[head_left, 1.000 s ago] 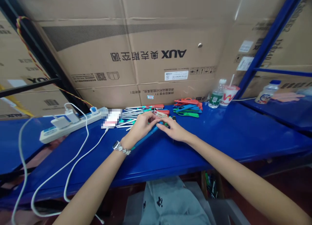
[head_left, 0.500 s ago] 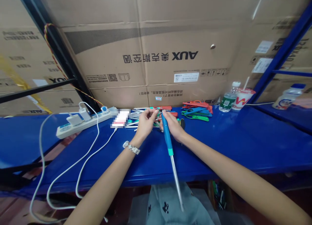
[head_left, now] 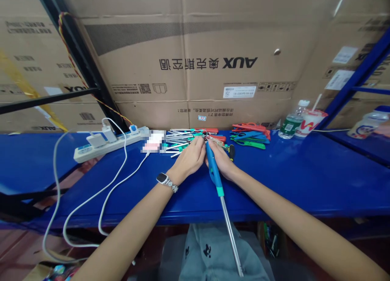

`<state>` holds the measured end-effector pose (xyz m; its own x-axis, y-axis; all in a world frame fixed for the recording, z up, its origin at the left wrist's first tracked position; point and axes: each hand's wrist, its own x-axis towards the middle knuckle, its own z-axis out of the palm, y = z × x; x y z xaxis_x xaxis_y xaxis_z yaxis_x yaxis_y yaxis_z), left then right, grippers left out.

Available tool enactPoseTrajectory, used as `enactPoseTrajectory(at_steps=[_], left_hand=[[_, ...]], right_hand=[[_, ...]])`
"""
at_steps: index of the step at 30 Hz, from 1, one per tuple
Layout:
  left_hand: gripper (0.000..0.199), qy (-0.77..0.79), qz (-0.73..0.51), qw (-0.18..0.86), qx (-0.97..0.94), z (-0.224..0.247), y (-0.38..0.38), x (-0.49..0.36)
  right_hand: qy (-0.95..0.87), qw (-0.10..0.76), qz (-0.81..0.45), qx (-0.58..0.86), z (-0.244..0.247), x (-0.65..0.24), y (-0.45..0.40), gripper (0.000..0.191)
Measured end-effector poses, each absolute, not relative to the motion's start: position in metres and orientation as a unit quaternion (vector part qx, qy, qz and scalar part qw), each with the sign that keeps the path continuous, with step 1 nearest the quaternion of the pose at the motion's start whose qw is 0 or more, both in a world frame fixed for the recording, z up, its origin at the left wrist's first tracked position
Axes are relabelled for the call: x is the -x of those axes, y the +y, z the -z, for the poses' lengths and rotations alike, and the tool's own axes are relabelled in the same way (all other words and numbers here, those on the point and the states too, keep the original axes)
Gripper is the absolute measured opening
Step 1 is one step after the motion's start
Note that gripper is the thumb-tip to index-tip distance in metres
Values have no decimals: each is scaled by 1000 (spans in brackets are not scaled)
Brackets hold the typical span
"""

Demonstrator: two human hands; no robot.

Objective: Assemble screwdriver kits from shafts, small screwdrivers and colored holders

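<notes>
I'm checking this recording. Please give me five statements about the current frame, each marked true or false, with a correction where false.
1. The right hand holds a blue-handled tool. True.
2. The tool's metal tube points toward the cardboard. False: the metal tube points back toward the person.
3. A bottle with a green label stands next to the cup with a straw. True.
4. The watch is on the right wrist. False: the watch is on the left wrist.
5. The white power strip lies to the left of both hands. True.
</notes>
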<state>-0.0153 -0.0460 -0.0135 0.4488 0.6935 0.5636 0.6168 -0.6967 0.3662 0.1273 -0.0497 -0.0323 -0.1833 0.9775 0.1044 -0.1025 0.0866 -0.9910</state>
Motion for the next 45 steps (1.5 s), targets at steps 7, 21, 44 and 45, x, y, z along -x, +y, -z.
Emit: enactPoseTrajectory(at_steps=[7,21,44,45], left_hand=[[21,409,-429,183,-784,17,-41,8],[19,420,-424,127,-792,17,-53,4],[20,382,-402,153,-818,19,-48,10],[21,388,-416,176,-803,20,-46,9]], right_hand=[[-568,489,-508,425,27,-129,-56,50],[-559,503,-496,434,28,-132,-52,46],[-580,493,-517,392,24,-133,-58,44],[-580,494,-516,392,24,-133,-58,43]])
